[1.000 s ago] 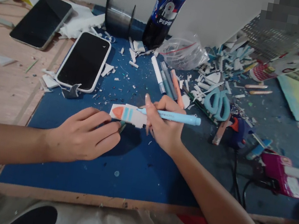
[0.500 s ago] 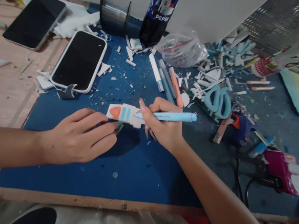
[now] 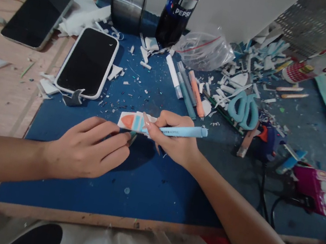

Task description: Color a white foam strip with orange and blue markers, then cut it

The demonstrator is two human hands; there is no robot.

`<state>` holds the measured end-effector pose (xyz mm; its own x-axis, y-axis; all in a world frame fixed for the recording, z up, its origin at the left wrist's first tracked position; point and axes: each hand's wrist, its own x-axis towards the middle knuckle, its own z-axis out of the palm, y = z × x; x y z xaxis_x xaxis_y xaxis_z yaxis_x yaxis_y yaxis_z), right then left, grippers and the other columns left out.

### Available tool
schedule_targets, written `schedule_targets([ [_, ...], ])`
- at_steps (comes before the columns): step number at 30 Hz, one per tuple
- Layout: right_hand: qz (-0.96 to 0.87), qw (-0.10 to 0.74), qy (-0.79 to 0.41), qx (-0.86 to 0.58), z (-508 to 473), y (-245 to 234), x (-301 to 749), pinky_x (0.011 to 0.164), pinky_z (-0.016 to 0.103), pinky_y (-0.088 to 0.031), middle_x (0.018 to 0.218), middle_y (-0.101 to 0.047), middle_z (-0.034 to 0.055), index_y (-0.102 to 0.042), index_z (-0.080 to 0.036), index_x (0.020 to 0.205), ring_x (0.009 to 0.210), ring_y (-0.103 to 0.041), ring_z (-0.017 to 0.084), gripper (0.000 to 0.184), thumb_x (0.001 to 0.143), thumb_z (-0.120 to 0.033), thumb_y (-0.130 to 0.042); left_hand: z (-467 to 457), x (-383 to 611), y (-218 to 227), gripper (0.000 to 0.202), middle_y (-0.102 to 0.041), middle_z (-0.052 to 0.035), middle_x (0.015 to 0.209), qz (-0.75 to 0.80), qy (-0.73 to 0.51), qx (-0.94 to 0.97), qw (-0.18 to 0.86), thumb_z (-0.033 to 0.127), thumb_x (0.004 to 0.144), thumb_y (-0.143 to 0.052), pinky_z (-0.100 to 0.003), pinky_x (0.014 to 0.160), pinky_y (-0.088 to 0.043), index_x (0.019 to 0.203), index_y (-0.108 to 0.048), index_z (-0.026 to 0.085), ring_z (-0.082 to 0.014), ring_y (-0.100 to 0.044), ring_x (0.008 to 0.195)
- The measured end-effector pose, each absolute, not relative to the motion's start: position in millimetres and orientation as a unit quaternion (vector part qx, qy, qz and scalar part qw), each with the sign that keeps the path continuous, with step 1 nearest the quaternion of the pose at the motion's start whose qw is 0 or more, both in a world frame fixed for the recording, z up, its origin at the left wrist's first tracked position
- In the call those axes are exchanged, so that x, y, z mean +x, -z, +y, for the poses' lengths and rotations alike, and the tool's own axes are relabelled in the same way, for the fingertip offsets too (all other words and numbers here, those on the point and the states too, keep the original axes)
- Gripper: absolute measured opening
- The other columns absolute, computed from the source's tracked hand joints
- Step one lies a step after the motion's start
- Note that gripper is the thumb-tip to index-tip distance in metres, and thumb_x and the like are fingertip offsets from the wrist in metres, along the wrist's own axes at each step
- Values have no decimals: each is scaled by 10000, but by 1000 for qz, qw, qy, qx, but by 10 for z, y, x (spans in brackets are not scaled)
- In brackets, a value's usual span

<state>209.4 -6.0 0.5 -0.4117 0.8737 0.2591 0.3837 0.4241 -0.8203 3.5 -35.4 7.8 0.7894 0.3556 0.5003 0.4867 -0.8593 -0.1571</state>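
Between my hands is a small white rocket-shaped cutout [image 3: 126, 121] with an orange nose and light blue bands. My left hand [image 3: 91, 149] pinches its lower edge from the left. In my right hand [image 3: 176, 137] lies a light blue marker [image 3: 188, 132], held like a pen. Its tip is hidden behind my fingers, over the cutout. Part of the cutout's right end is covered by the same fingers. Beyond my right hand lie several markers, among them a white one [image 3: 173, 73] and an orange one [image 3: 196, 92].
Farther back stand a Pepsi bottle [image 3: 179, 13] and a spool [image 3: 126, 8], beside a clear plastic bag [image 3: 205, 51]. Two phones [image 3: 87, 62] lie at left. Blue-handled scissors [image 3: 243, 109], a glue gun [image 3: 269, 136] and a heap of scraps [image 3: 264, 58] occupy the right of the blue mat [image 3: 74, 194].
My right hand and the marker have shifted left along the cutout, hiding more of its right end. My left hand stays at the cutout's edge. The view has shifted slightly.
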Motion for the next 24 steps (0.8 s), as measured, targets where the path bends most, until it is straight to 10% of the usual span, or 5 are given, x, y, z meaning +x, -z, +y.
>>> schedule_targets([
  [24, -775, 362, -319, -408, -61, -14, 2097, 422, 201, -224, 481, -265, -73, -293, -181, 520, 440, -259, 42, 348, 771, -167, -535, -344, 58, -84, 145, -668, 24, 777, -222, 242, -933, 147, 136, 725, -666, -280, 567, -411, 684, -529, 158, -153, -578, 661],
])
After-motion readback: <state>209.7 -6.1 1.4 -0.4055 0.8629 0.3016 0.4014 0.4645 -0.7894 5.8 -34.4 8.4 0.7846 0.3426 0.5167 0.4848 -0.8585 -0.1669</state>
